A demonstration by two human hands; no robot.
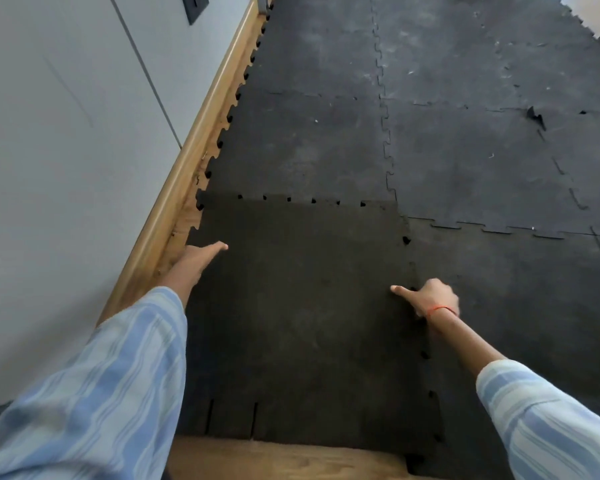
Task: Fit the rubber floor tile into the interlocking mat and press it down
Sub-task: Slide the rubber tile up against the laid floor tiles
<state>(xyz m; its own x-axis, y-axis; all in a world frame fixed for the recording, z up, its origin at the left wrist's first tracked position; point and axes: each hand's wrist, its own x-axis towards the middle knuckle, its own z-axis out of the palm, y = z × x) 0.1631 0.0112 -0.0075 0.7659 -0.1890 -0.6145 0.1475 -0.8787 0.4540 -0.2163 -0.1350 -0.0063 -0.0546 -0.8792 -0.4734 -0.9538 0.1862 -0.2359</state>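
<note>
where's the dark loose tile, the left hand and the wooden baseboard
loose tile (302, 306): head view, bare middle of its top.
left hand (196, 259): head view, back of the hand.
wooden baseboard (201, 133): head view, its rounded face.

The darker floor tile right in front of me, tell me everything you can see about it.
The darker floor tile is a square of matte, near-black rubber, darker than the grey dusty mat around it. Jigsaw-style tabs line its edges; small gaps show along the far and right seams, so it looks not fully seated. Two slits cut its near edge. It lies flat beside the wooden skirting. The left hand rests at its left edge and the right hand at its right seam, each gripping nothing.
</note>
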